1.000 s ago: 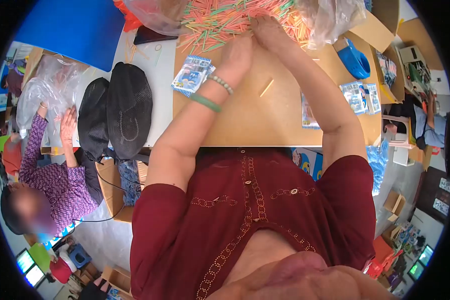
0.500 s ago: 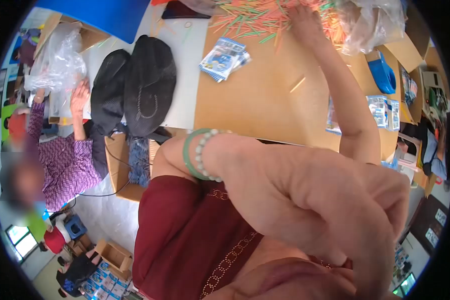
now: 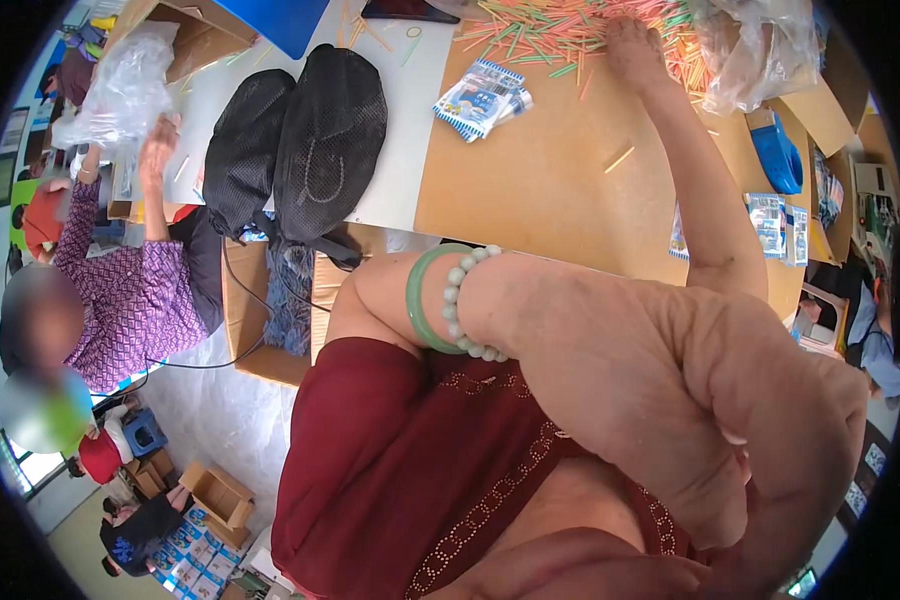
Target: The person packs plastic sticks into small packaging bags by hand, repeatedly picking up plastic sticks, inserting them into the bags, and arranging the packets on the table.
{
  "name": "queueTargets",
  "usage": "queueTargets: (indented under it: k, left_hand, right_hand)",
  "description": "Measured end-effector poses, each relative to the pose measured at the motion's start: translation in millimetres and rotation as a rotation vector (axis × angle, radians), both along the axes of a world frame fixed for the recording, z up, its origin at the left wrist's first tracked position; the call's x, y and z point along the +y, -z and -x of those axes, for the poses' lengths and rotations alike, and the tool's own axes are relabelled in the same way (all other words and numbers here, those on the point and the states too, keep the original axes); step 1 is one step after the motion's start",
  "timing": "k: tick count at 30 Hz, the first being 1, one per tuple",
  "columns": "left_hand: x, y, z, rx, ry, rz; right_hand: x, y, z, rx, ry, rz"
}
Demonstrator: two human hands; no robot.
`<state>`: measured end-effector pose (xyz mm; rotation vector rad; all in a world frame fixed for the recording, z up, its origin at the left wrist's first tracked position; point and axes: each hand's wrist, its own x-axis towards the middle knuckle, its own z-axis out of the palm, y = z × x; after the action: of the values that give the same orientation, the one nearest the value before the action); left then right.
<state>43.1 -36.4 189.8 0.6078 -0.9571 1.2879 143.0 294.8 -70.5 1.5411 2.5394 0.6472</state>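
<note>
My left hand (image 3: 730,400) is large and close to the camera, wrist bent, with a green bangle (image 3: 423,300) and a pale bead bracelet (image 3: 454,300) on the wrist. Its fingers look curled near my face, and what they hold, if anything, is hidden. Stretched across the table, my right hand (image 3: 636,55) lies on a pile of thin coloured sticks (image 3: 540,28), fingers slightly apart. Left of that arm, blue-and-white packets (image 3: 480,98) lie stacked. A single stick (image 3: 619,160) rests on the brown tabletop beside my right forearm.
Black mesh bags (image 3: 330,145) lie on the table's left part. A clear plastic bag (image 3: 755,50), a blue tape dispenser (image 3: 775,150) and more packets (image 3: 767,222) are at the right. Another person in a patterned purple top (image 3: 135,290) works at the left, above a cardboard box (image 3: 245,310).
The view has shifted, so the table things appear further right. My left hand stays bent near my face. My right hand remains on the stick pile.
</note>
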Motion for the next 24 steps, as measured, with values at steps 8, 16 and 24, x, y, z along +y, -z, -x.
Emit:
queueTargets:
  k: [8, 16, 24]
  left_hand:
    - [-1, 13, 3, 0.07, -0.089, -0.039]
    - [18, 20, 42, 0.125, -0.163, -0.059]
    - [-39, 0, 81, 0.348, -0.483, -0.031]
  right_hand:
    - [0, -2, 4, -0.017, -0.039, 0.042]
    - [-9, -18, 14, 0.107, -0.078, 0.153]
    - [-48, -67, 37, 0.446, -0.09, 0.114]
